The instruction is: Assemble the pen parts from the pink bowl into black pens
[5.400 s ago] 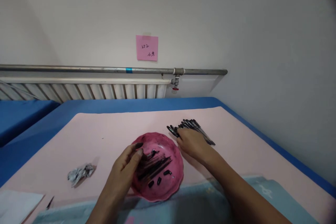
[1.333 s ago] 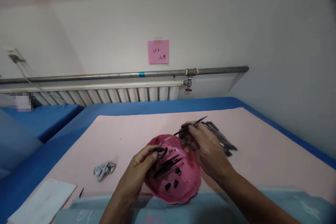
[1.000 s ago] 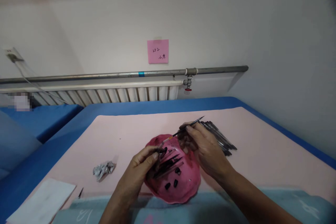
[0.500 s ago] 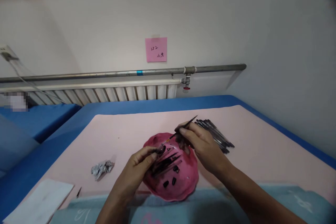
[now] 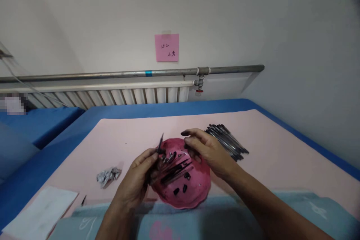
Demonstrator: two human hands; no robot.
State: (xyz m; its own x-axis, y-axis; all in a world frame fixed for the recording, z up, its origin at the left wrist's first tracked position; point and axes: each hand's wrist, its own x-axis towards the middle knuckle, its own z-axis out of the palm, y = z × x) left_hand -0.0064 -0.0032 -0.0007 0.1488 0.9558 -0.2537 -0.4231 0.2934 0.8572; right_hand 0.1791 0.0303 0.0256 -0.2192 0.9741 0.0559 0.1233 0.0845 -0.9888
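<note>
Your pink bowl (image 5: 194, 195) sits on the pink mat (image 5: 281, 157) right in front of you, holding a loose heap of dark pen parts (image 5: 176, 168) laid roughly side by side, with a few small black caps (image 5: 180, 189) on the floor of the bowl nearer you. Your left hand (image 5: 135, 180) pinches a thin dark pen piece (image 5: 160, 144) over the bowl's left rim. Half a second ago that slim piece lay nearly level between both hands, its far end up by your right fingers; now it is in your left hand alone. It stands steeply, long axis near upright, tip aimed up and a touch right. Your right hand (image 5: 208, 150) has let go and hovers over the bowl's far rim, fingers loosely spread, holding nothing. Just beyond it lies the row of finished pens (image 5: 227, 142), running away to the left.
</note>
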